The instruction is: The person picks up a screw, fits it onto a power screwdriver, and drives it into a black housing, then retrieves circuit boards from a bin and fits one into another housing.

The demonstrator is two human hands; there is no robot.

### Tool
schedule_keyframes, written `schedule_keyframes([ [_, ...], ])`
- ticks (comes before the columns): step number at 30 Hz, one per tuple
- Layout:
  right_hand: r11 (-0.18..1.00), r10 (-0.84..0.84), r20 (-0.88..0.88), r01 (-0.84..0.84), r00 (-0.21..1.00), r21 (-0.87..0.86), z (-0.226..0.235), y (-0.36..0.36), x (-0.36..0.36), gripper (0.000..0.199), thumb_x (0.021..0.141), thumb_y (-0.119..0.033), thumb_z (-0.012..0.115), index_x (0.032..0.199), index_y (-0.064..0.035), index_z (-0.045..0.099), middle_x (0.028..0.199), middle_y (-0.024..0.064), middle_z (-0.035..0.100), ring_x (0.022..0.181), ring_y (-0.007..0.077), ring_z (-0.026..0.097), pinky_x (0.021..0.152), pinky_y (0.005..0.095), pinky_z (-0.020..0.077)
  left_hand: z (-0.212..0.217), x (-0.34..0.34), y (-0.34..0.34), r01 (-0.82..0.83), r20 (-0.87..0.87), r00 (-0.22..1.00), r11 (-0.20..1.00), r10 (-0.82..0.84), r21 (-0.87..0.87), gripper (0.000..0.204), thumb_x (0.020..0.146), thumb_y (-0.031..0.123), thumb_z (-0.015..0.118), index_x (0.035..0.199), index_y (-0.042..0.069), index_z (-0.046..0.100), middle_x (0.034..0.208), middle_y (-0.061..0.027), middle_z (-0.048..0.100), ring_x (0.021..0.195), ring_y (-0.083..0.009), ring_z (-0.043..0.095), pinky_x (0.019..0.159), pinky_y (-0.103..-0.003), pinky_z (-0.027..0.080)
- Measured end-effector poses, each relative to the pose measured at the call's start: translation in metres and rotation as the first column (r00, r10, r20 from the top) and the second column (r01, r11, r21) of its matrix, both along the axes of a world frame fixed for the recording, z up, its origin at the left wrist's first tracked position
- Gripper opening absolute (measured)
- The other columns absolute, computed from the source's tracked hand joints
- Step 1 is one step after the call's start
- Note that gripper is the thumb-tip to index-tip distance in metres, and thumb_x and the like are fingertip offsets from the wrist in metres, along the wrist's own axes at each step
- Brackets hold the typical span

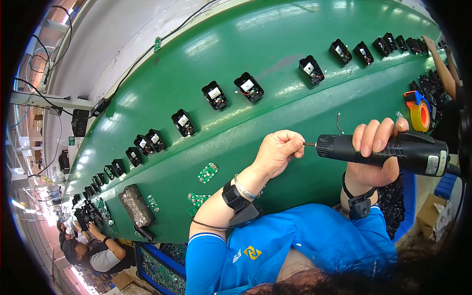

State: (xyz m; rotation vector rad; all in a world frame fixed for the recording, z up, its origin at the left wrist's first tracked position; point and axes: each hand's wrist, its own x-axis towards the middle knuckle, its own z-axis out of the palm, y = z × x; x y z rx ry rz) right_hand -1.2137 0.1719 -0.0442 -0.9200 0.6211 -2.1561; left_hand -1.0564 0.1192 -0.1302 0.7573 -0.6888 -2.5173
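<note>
My right hand (pixel 376 152) is wrapped round a black electric screwdriver (pixel 413 153), held level above the green bench, its bit pointing left. The thumb and forefinger of my left hand (pixel 282 150) are pinched around the end of the thin screwdriver bit (pixel 309 144). Whether a screw sits between those fingertips is hidden. A short red-and-black wire (pixel 339 123) lies on the bench beyond the screwdriver. Nearest my left forearm are two green circuit boards, one (pixel 208 173) lying apart and another (pixel 197 198) partly behind the arm.
Several open black housings, such as this one (pixel 249 87), line the green bench (pixel 275 115). At left stands a dark tray of small metal parts (pixel 135 204). An orange tape roll (pixel 419 113) is at right. Blue bins flank me; co-workers (pixel 93 253) sit at both ends.
</note>
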Motion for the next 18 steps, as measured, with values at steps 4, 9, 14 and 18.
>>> schedule_keyframes([
  [4,1.000,-0.017,0.000,0.017,1.000,0.026,-0.001,-0.002,-0.002,0.049,0.073,-0.023,0.059,0.113,-0.0094,0.035,0.071,0.0031,0.045,0.058,0.0141,0.046,0.053,0.0274,0.0385,0.003,-0.003,-0.003,0.022,0.054,0.998,0.996,-0.018,-0.083,0.023,0.076,0.025,0.059,0.075,0.003,0.055,0.061,-0.0038,0.052,0.056,-0.0111,0.046,0.053,-0.023,0.038],
  [9,0.999,-0.027,0.007,0.026,1.000,0.038,-0.003,-0.004,-0.005,0.048,0.073,-0.023,0.059,0.113,-0.0088,0.035,0.071,0.0031,0.045,0.058,0.0139,0.046,0.053,0.0275,0.0386,0.006,-0.006,-0.009,0.117,0.198,0.978,0.954,-0.062,-0.276,0.023,0.080,0.024,0.054,0.076,0.002,0.056,0.064,-0.0029,0.054,0.058,-0.0088,0.048,0.053,-0.020,0.038],
  [14,0.999,-0.041,-0.051,0.041,0.998,0.003,-0.001,-0.011,-0.012,0.046,0.073,-0.024,0.054,0.110,-0.0052,0.034,0.071,0.0016,0.041,0.058,0.0100,0.041,0.054,0.0240,0.0346,0.008,-0.013,-0.016,0.142,0.242,0.970,0.890,-0.037,-0.433,0.023,0.083,0.022,0.049,0.090,0.001,0.055,0.072,-0.0043,0.055,0.064,-0.0099,0.052,0.061,-0.021,0.041],
  [18,0.988,-0.140,-0.115,0.130,0.983,-0.084,-0.008,-0.028,-0.038,0.045,0.075,-0.023,0.054,0.113,-0.0085,0.036,0.072,0.0026,0.045,0.060,0.0140,0.045,0.054,0.0288,0.0368,0.014,-0.017,-0.051,0.240,0.373,0.866,0.377,0.334,-0.895,0.027,0.081,0.017,0.052,0.102,-0.001,0.050,0.087,-0.0074,0.055,0.082,-0.0173,0.052,0.075,-0.027,0.041],
])
